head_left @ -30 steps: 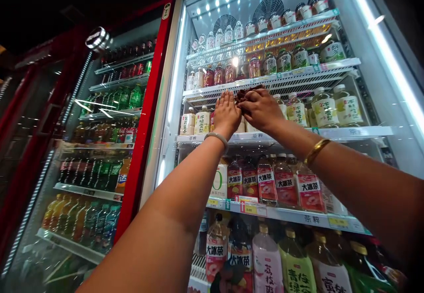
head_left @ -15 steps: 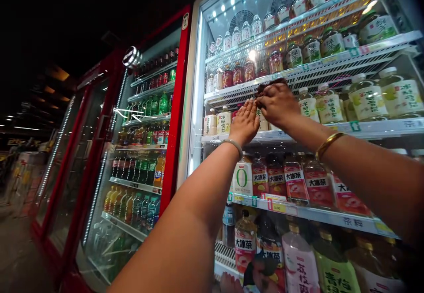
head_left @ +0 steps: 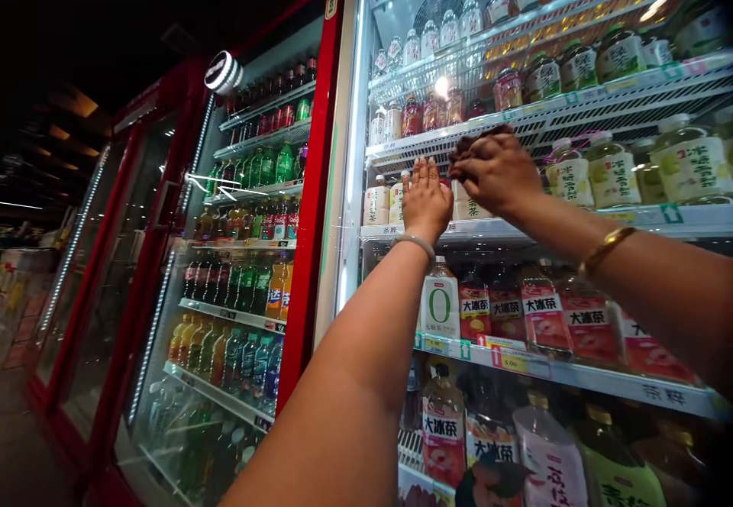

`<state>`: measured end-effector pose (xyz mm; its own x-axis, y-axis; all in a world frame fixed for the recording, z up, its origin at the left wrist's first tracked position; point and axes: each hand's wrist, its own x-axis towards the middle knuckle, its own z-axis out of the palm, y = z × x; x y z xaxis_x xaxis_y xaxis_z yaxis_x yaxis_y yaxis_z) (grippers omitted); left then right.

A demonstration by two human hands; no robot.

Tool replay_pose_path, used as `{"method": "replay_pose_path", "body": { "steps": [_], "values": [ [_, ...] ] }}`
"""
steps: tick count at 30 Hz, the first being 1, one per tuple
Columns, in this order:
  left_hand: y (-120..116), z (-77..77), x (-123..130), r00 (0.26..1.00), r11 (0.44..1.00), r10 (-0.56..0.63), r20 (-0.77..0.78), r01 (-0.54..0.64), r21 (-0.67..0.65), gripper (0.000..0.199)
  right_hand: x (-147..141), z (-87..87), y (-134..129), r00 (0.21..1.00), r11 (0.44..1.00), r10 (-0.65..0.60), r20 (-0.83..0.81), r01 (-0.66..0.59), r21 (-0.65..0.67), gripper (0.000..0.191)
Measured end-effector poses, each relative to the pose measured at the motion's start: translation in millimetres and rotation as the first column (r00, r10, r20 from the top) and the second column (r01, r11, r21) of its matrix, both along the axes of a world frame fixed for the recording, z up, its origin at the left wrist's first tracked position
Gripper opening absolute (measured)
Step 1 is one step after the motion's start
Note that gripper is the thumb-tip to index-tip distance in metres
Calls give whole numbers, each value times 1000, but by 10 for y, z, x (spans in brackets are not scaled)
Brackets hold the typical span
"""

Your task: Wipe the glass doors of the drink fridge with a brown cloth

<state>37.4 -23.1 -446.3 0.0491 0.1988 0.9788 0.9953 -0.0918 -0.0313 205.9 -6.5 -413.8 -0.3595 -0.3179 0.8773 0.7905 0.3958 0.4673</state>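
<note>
Both arms reach up to the glass door [head_left: 337,186] of a lit drinks fridge. My left hand [head_left: 427,200] lies flat on the glass, fingers extended upward, with nothing in it and a pale bangle at the wrist. To its right, my right hand [head_left: 497,173] presses a dark brown cloth [head_left: 478,144] against the glass, its fingers bent over the cloth. A gold bangle [head_left: 608,251] circles the right wrist. Behind the glass, bottles [head_left: 573,175] with white labels stand on the shelf near the hands; some are hidden by them.
Several shelves hold more bottles, including red-labelled ones [head_left: 544,312] and a white one with a green zero [head_left: 440,305]. Red-framed fridges [head_left: 312,209] of soft drinks stand at the left. A round sign [head_left: 222,73] juts out there. Reflections show on the glass.
The view has shifted, so the fridge appears farther right. My two hands are farther apart; the right hand with the cloth has moved right of my left hand, which stays flat.
</note>
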Motion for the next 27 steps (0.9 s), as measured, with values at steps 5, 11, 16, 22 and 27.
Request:
{"method": "replay_pose_path", "body": {
  "steps": [5, 11, 16, 22, 27],
  "values": [
    [39, -14, 8, 991, 996, -72, -114, 77, 37, 68, 273, -89, -55, 956, 1000, -24, 292, 27, -6, 34],
    [15, -29, 20, 989, 994, -104, -104, 106, 9, 68, 54, 128, -39, 999, 999, -14, -41, 13, -45, 37],
    [23, -10, 21, 980, 986, -165, -111, 166, 1, 68, -145, -59, -84, 988, 989, -111, 110, 121, -83, 37],
    [88, 7, -2, 963, 970, -232, -138, 240, 47, 68, 175, -118, -217, 971, 985, -157, 181, 166, -36, 45],
    [196, 94, -45, 966, 974, -182, -182, 203, 102, 67, 9, 348, -297, 956, 955, -294, 15, 293, 56, 100]
  ]
}}
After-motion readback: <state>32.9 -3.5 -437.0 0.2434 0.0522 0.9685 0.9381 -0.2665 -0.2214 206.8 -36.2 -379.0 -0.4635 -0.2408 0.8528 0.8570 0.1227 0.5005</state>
